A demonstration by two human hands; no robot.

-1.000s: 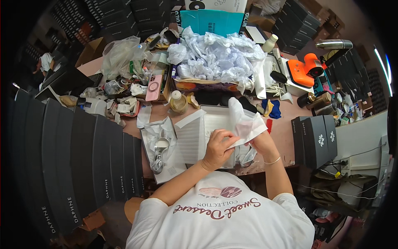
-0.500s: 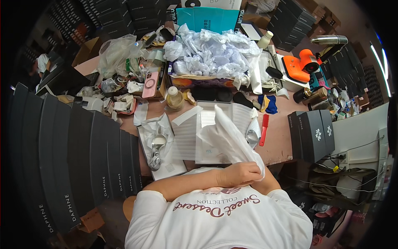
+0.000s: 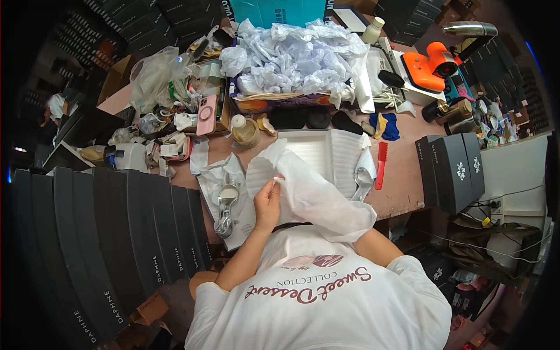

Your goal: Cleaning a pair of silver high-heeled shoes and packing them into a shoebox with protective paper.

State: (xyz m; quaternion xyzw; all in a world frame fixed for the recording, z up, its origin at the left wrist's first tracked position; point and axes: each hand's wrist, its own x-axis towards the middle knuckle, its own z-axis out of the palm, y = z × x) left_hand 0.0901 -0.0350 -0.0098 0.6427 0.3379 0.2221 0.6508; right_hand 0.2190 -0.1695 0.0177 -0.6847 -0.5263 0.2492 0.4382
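Observation:
My left hand pinches the edge of a thin, see-through white sheet or bag in front of my chest. That white piece spreads across to my right forearm, and my right hand is hidden under or inside it. Left of it, a silver shoe lies on white tissue in a shallow box part. Another silver shoe, partly wrapped in white, rests to the right. Between them stands an open, white-lined box, partly covered by the sheet, with ribbed white foam wrap at its right side.
A red comb lies at the right, near dark shoeboxes. Tall dark boxes line the left. A carton heaped with crumpled white paper stands behind, beside a bottle, pink phone and orange device.
My left hand has moved from the right side to the left, pulling the white sheet's edge with it. The sheet has spread wider. The whole view has shifted slightly.

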